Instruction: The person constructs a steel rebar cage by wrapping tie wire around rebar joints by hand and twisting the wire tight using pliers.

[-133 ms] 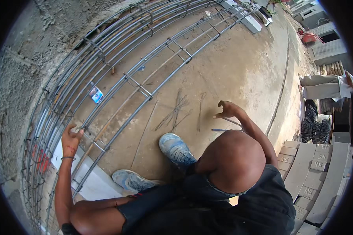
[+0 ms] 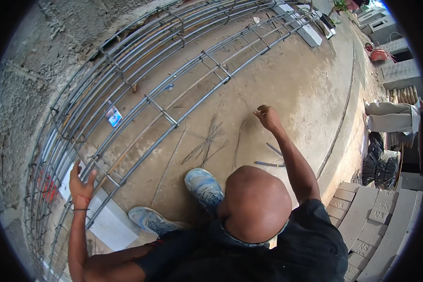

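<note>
While holding spread-fingered left hand (image 2: 82, 186) at steel-bar cage (image 2: 148, 97) along left and top, can't confirm contact. Farther right, see loose wires (image 2: 207, 142) on concrete (image 2: 296, 75), then curl-fingered right hand (image 2: 269, 118); can't tell whether pinching anything.

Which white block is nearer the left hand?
The lower-left white block, beside the left shoe, partly hidden by the left hand. The other white block lies far off, near the top.

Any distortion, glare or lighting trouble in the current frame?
Head view: fisheye bends the rebar cage into an arc, with black corners; head view: the concrete floor brightens toward the right; head view: the right hand is legible, but whether it pinches anything thin, I can't tell.
</note>
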A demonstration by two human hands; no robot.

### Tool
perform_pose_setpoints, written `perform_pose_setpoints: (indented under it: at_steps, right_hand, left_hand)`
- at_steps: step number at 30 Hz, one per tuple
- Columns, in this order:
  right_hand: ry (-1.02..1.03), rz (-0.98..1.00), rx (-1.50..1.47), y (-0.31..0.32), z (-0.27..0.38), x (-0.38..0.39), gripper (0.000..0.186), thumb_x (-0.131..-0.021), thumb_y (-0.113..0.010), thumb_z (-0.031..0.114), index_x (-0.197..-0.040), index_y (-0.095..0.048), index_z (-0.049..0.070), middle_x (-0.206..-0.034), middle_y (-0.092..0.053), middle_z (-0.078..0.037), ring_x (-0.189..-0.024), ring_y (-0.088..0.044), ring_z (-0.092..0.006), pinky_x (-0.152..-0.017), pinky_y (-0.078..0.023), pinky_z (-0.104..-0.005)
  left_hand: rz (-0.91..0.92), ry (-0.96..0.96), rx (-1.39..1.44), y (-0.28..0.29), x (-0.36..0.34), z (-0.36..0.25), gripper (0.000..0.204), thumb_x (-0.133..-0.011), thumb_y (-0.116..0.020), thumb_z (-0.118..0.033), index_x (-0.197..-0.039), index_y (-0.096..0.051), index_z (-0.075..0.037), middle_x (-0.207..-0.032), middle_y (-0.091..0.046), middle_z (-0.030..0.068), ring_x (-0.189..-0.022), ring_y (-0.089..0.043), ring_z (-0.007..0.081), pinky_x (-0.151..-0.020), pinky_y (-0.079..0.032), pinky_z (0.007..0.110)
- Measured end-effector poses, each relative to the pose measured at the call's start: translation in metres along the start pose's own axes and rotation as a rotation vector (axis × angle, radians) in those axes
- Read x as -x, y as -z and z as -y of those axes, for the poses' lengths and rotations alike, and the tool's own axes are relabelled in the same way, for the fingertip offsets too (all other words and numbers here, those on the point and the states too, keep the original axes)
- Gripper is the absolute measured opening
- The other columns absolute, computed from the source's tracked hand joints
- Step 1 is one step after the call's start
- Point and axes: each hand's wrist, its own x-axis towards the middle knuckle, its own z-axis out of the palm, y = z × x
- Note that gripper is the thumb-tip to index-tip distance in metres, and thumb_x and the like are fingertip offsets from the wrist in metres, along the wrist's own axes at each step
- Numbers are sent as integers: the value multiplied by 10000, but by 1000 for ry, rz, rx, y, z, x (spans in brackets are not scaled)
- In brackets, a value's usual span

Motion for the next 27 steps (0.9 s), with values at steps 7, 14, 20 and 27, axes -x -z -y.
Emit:
perform_pose_setpoints:
  at_steps: [7, 14, 20, 27]
  right_hand:
    - [277, -242, 340, -53, 2, -50, 154, -804, -551, 123, -826, -625, -11, -852, -603, -234, -827, -571, -412, -739, -448, -471]
    - [326, -134, -799, -9, 116, -39, 228, -943, -544, 237, -929, -545, 10, -809, -619, -60, -693, -587, -139, -722, -529, -301]
    - [254, 305, -1239, -14, 280, 21, 146, -939, -541, 174, -917, -539, 30, -840, -642, -88, -707, -630, -163, -783, -556, -346]
    - [1006, 814, -1209, -17, 389, 61, 139, -945, -522, 150, -912, -513, 15, -741, -618, -93, -653, -593, -149, -703, -529, -311]
  left_hand:
    - [382, 380, 561, 56, 114, -40, 300, -841, -668, -61, -1122, -577, -6, -774, -636, 38, -687, -601, 97, -634, -487, 238]
    - [120, 621, 813, 87, 209, -75, 230, -866, -647, -94, -1071, -621, 6, -674, -623, 54, -565, -566, 81, -505, -456, 217]
    - [65, 769, 693, 112, 261, -81, 207, -878, -637, -118, -1038, -640, 13, -642, -618, 51, -556, -561, 74, -466, -436, 209]
    - [-225, 487, 340, 141, 218, -39, 277, -903, -610, -185, -1075, -625, 31, -800, -659, 89, -680, -601, 110, -619, -488, 235]
